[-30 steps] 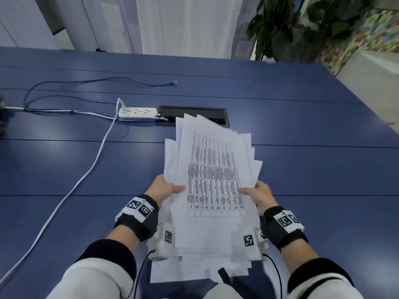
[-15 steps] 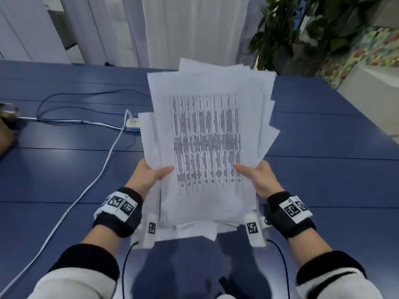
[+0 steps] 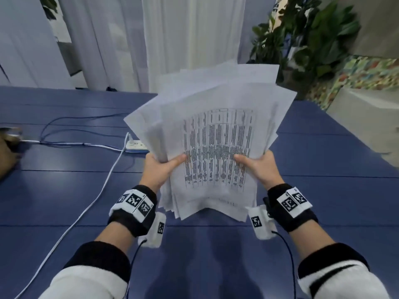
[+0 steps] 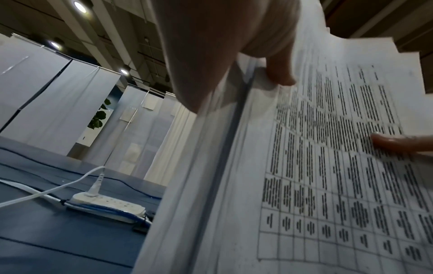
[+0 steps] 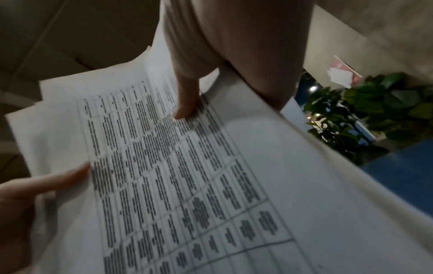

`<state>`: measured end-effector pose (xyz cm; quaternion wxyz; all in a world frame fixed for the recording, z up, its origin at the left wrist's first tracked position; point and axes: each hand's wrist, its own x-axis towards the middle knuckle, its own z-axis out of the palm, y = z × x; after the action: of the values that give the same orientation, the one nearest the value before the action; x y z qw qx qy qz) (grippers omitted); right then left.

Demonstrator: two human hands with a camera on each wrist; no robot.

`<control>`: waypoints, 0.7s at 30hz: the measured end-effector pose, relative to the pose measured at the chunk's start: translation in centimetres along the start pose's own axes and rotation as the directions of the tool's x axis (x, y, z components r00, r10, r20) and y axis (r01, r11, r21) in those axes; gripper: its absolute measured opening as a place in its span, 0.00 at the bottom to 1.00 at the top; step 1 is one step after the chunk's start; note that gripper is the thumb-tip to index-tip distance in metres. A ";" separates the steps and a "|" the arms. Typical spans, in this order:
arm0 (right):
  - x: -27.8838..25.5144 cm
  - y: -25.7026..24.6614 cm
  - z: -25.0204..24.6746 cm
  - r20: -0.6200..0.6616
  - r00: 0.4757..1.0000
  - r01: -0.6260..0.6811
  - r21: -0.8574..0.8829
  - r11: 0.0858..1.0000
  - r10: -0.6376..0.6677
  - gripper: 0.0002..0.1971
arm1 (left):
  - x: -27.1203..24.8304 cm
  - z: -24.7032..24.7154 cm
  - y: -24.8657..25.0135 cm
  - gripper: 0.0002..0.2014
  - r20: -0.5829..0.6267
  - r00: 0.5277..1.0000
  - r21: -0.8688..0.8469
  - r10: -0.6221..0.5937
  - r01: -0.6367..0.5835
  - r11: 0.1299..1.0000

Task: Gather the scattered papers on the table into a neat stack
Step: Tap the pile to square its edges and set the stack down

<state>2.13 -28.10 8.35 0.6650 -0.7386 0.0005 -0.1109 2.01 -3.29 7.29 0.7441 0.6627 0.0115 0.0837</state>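
Observation:
A loose bundle of white papers (image 3: 216, 134) with a printed table on the top sheet is held up off the blue table (image 3: 64, 190), tilted toward me, its edges uneven and fanned. My left hand (image 3: 160, 167) grips the bundle's left side, thumb on the top sheet. My right hand (image 3: 259, 167) grips the right side the same way. In the left wrist view the papers (image 4: 316, 166) fill the right half, with my left hand's (image 4: 234, 46) thumb on the sheet. The right wrist view shows the papers (image 5: 187, 176) under my right hand's (image 5: 211, 55) thumb. The fingers behind the bundle are hidden.
A white power strip (image 3: 136, 145) with a white cable (image 3: 86, 210) and blue cables (image 3: 64, 128) lies on the table left of the papers. A brown object (image 3: 8, 152) sits at the far left edge. Potted plants (image 3: 306, 39) and a patterned bench (image 3: 356, 76) stand beyond the right side.
Both hands have lifted the bundle from lying flat on the table to upright in the air; the sheets have tilted and fanned toward the right.

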 end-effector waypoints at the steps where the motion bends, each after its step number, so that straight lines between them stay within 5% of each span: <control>1: 0.1 -0.1 -0.1 -0.013 1.000 -0.001 0.018 1.000 0.001 0.15 | 0.1 0.1 0.1 0.23 0.019 1.000 0.008 0.012 -0.013 1.000; 5: 0.5 -0.5 -0.9 -0.003 1.000 0.030 0.020 0.999 -0.030 0.15 | -0.1 0.3 1.7 0.16 0.068 0.993 0.013 0.094 -0.095 0.995; 12: 1.5 -0.9 -1.2 -0.016 0.997 0.076 0.147 0.986 -0.075 0.17 | 0.1 1.8 2.2 0.18 0.153 0.980 0.018 0.124 -0.128 0.992; 16: 0.3 1.6 -1.2 -0.046 0.998 -0.039 0.231 0.972 0.051 0.40 | -0.3 1.8 0.8 0.18 0.094 0.991 -0.014 0.096 -0.095 0.995; 21: -0.2 2.9 0.2 -0.035 0.992 -0.110 0.238 0.965 0.122 0.40 | -1.8 3.3 -1.3 0.13 -0.049 0.997 -0.060 0.061 -0.064 0.996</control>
<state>2.40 -28.20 5.41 0.7531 -0.6501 0.0469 -0.0894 0.77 -6.94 6.25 0.7606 0.6375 0.0056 0.1228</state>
